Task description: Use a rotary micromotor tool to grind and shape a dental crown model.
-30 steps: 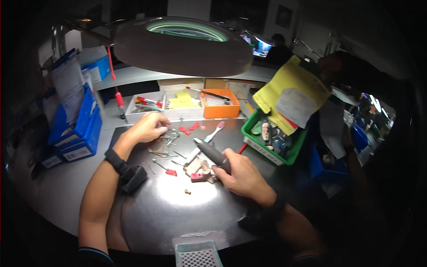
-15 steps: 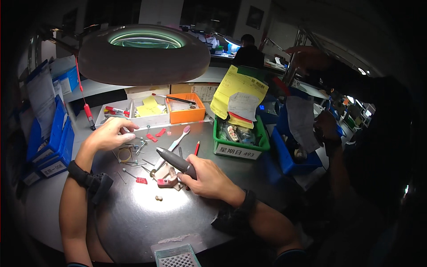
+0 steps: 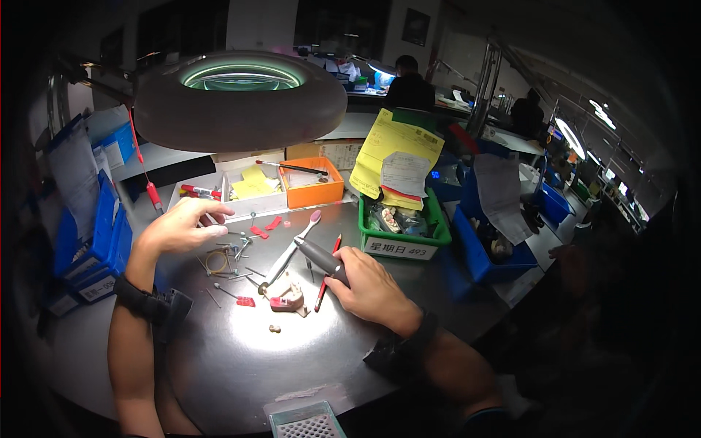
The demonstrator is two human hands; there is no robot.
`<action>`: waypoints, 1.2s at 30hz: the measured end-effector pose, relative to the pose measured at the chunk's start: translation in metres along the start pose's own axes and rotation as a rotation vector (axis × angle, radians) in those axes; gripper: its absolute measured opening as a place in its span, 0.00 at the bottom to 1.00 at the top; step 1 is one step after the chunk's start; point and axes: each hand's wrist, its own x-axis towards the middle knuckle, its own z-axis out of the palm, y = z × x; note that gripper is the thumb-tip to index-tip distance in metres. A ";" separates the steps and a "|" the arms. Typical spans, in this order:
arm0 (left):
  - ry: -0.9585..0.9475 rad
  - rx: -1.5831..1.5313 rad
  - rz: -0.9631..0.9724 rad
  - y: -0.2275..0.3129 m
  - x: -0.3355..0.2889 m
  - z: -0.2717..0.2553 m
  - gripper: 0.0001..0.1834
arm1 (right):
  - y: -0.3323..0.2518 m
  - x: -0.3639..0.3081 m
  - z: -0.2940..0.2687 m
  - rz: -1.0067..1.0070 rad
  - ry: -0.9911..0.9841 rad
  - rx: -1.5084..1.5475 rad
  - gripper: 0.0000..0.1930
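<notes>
My right hand (image 3: 374, 288) is wrapped round a dark grey handpiece (image 3: 320, 258), its tip pointing up and left over a toothbrush (image 3: 281, 261). Just left of that hand lie a red pencil (image 3: 328, 274) and a dental model (image 3: 288, 293) with a reddish base. A small tooth-like piece (image 3: 274, 328) rests in front of the model. My left hand (image 3: 182, 225) hovers with bent fingers apart, nothing visible in them, close to several scattered small rotary burs (image 3: 237, 252). Near these are a thin yellowish ring (image 3: 217, 261) and red strips (image 3: 259, 232).
A ring-shaped magnifier lamp (image 3: 241, 120) hangs above the far side. Behind the bench top stand a white tray (image 3: 255, 204) and an orange box (image 3: 315, 195). Right are a green bin (image 3: 444, 235) and blue bin (image 3: 504, 274); left, stacked blue bins (image 3: 95, 255). A perforated grate (image 3: 307, 423) sits at the front edge.
My right hand has drawn right with the handpiece, uncovering more of the dental model. A dark-clothed person's arms at the right have mostly withdrawn. The whole view has shifted slightly.
</notes>
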 end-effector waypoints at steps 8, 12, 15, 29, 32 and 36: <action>0.081 -0.041 -0.030 0.007 -0.011 -0.018 0.20 | 0.010 -0.009 -0.028 -0.012 0.236 -0.020 0.21; 0.112 0.018 -0.017 0.007 -0.015 -0.027 0.21 | 0.039 -0.028 -0.068 0.217 0.545 -0.245 0.20; 0.100 -0.016 0.016 0.003 -0.012 -0.028 0.22 | 0.065 -0.039 -0.079 0.285 0.482 -0.226 0.19; 0.089 0.048 -0.053 -0.009 -0.017 -0.032 0.26 | 0.023 0.040 -0.108 0.189 0.454 0.162 0.15; 0.065 0.069 -0.077 -0.009 -0.020 -0.032 0.27 | 0.000 0.089 -0.109 0.086 0.435 0.087 0.18; 0.081 0.075 -0.133 -0.010 -0.026 -0.033 0.28 | -0.013 0.130 -0.072 -0.195 0.497 0.095 0.15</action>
